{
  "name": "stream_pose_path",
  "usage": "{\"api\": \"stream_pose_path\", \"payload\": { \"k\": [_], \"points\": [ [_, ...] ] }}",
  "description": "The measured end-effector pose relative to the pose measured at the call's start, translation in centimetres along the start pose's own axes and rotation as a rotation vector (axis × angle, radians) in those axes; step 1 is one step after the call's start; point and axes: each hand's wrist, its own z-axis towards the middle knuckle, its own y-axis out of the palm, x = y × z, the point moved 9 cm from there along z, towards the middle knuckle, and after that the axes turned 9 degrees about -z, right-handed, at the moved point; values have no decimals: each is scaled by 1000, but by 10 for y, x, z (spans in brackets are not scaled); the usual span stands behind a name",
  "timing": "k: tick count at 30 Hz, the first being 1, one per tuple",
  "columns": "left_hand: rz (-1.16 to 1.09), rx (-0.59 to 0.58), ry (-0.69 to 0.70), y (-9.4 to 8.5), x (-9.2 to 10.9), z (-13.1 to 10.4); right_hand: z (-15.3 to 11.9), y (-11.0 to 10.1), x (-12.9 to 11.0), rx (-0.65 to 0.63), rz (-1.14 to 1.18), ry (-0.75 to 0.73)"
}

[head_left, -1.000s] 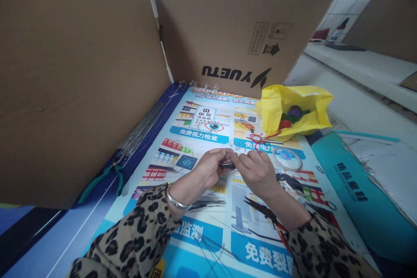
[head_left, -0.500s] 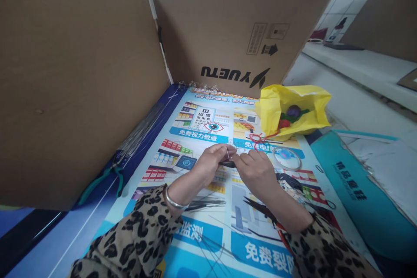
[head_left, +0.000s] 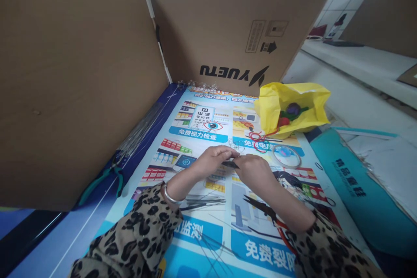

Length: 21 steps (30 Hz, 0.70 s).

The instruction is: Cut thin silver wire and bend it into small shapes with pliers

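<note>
Facing the right hand (head_left: 256, 171) above the counter (head_left: 94, 222), the left hand (head_left: 215, 160) pinches narrowly, contents hidden; the right grips a dark object (head_left: 230, 164); red-handled scissors (head_left: 266, 210) lie nearer.

We're riding on the wearer's head here, gazing forward and down at the hands (head_left: 256, 173) just below centre, close over the worktop (head_left: 177, 254), left panel (head_left: 81, 82) looming alongside, rear panel (head_left: 211, 21) farther ahead.

Dark obj. (head_left: 230, 164) btwn L hand (head_left: 215, 159) & R hand (head_left: 256, 171) mostly hidden, type & grip unclear
</note>
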Motion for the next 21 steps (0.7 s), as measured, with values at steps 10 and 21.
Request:
{"api": "stream_pose_path", "payload": {
  "k": [10,21],
  "points": [
    [162,-76,73,9,6,-2,1,15,3,-172,85,14],
    [138,-49,28,6,-2,-2,2,22,2,-182,178,-6]
  ]
}}
